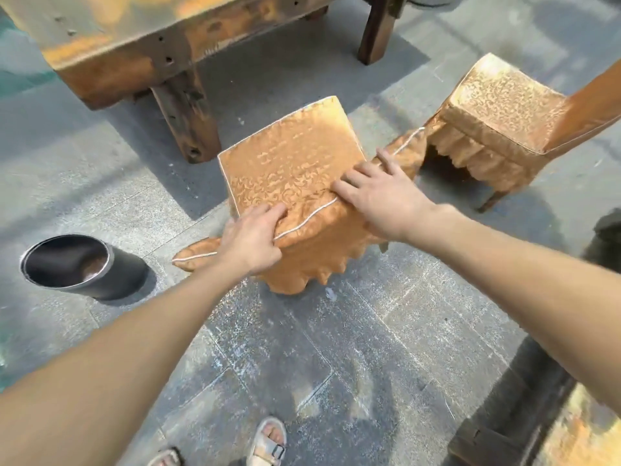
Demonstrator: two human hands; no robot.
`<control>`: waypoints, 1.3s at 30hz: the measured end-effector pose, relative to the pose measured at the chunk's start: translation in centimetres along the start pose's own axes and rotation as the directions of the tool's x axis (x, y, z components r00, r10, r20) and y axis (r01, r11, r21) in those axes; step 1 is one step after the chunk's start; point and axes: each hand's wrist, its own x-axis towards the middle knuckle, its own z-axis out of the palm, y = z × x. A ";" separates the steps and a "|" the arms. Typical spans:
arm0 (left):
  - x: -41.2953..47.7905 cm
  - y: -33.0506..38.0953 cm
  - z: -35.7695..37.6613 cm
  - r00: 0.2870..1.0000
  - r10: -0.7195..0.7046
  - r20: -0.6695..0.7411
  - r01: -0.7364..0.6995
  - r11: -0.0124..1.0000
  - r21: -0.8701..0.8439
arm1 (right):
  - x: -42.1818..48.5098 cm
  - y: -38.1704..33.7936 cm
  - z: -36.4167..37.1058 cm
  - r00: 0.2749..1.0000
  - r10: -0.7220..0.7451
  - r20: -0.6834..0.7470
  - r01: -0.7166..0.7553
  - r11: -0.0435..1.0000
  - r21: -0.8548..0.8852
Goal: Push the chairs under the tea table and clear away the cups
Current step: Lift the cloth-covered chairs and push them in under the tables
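Near chair: the near chair (292, 156), covered in gold damask, stands on the floor just short of the desk, its seat facing the desk leg (188, 119); it is not yet underneath.
Left hand: the left hand (252, 240) grips the piped top edge of the backrest, fingers (268, 211) curled over the fabric.
Right hand: the right hand (376, 193) lies across the same edge further along, its fingers spread and nearly straight, pressing rather than clamping.
Handling: probably a light frame under a loose cover. The cloth is soft and likely to slide or bunch over the wood, so the hold should be on the hard rail beneath, not on the skirt (302, 274).
Where to push: low and level along the backrest top, both hands well apart, so the chair does not swing round.
Second chair: the second chair (504, 92), in the same cover, stands to the right, apart from the desk and also still out.
Desk: the wooden desk (117, 45) looks thick and heavy, with blocky legs; the gap between them has to take the seat.
Floor: the grey stone floor (336, 348) is rough and jointed, so the chair legs may catch or scrape.
Nearby: a black bucket (74, 264) stands to the left, well clear of the path.
Cups: none are in view.
Stage: judged as the first chair push, not yet finished.
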 end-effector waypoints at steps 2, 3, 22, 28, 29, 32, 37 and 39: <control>1.6 -0.3 -1.2 0.997 0.034 0.062 -0.041 0.992 0.115 | 0.7 1.3 2.0 0.984 0.146 0.103 -0.151 0.988 0.041; 2.2 -0.6 -1.5 0.995 0.046 0.083 -0.060 0.984 0.166 | 0.8 2.4 2.8 0.969 0.192 0.156 -0.205 0.976 0.073; 11.0 9.0 0.6 0.983 0.155 0.100 -0.180 0.923 0.339 | -4.9 17.7 13.2 0.993 0.038 0.116 -0.072 0.948 0.311; 10.6 9.2 0.9 0.989 0.116 0.090 -0.140 0.927 0.347 | -5.1 19.4 14.8 0.973 0.187 0.134 -0.216 0.946 0.243; 10.5 9.3 0.8 0.990 0.107 0.087 -0.131 0.928 0.348 | -4.9 19.3 15.0 0.976 0.185 0.119 -0.209 0.948 0.239; 10.3 10.1 0.6 0.995 0.085 0.051 -0.098 0.939 0.329 | -5.2 19.2 15.8 0.986 0.164 0.044 -0.169 0.965 0.202; 10.5 12.3 2.0 0.998 0.068 0.010 -0.067 0.923 0.380 | -5.4 19.6 16.5 0.986 0.151 -0.071 -0.136 0.974 0.180; 10.5 13.1 2.3 0.999 0.028 -0.036 -0.012 0.928 0.372 | -5.3 19.5 16.2 0.985 0.161 -0.065 -0.146 0.971 0.191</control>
